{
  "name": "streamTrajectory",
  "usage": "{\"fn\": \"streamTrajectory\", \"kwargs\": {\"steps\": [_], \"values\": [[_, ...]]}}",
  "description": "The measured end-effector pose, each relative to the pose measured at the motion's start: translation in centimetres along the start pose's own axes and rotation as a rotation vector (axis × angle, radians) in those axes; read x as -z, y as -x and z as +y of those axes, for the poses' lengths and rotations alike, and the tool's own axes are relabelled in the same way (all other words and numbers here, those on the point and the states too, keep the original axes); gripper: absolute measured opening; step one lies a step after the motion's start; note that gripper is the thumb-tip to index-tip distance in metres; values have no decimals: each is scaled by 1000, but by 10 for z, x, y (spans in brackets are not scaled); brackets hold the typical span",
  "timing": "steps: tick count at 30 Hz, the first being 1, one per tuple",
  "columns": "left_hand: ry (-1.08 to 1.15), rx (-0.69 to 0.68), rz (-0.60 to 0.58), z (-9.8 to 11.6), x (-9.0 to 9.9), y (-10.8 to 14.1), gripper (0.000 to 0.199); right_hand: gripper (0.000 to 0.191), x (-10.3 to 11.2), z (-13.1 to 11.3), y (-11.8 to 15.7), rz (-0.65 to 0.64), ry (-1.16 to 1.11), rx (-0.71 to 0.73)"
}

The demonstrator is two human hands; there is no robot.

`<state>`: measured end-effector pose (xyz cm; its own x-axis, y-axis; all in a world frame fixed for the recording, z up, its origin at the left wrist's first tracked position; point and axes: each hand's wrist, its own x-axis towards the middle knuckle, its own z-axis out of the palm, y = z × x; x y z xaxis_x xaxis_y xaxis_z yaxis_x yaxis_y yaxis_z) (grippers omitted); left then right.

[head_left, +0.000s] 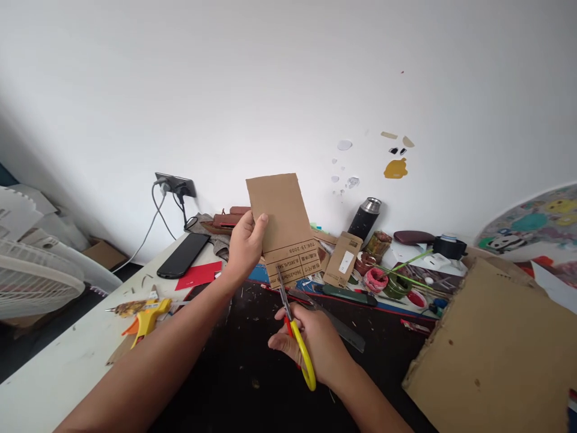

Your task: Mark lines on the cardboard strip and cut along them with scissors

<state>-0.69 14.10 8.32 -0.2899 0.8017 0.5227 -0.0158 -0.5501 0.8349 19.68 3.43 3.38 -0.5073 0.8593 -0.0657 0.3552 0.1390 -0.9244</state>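
Note:
My left hand [247, 240] grips a piece of brown cardboard [282, 210] by its left edge, thumb on the face towards me. Printed black lettering and table lines run across the cardboard's lower part. My right hand [311, 340] is closed round the handles of a pair of scissors [303, 358], one handle yellow and the other red. The blades point up and meet the cardboard's lower edge, near its left corner. Both hands are above a black work mat [243, 361].
Left on the white table lie a yellow glue gun [151, 316], a black phone [184, 255] and red paper [198, 275]. Behind are a thermos [366, 218], paint pots [375, 279] and a green cutter [347, 293]. A large cardboard sheet [491, 349] occupies the right; a fan [40, 279] stands left.

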Motion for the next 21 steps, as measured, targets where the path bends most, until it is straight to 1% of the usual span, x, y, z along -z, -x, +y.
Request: {"fn": "streamTrajectory", "kwargs": {"steps": [8,15,21], "values": [[-21,-35,14,15,-3,4,41,73,-2,4,4,13,14,34],[-12,-38,21,15,-4,4,42,73,1,3,5,3,88,10],[1,-36,13,16,-4,5,42,76,-1,8,5,16,60,21]]}}
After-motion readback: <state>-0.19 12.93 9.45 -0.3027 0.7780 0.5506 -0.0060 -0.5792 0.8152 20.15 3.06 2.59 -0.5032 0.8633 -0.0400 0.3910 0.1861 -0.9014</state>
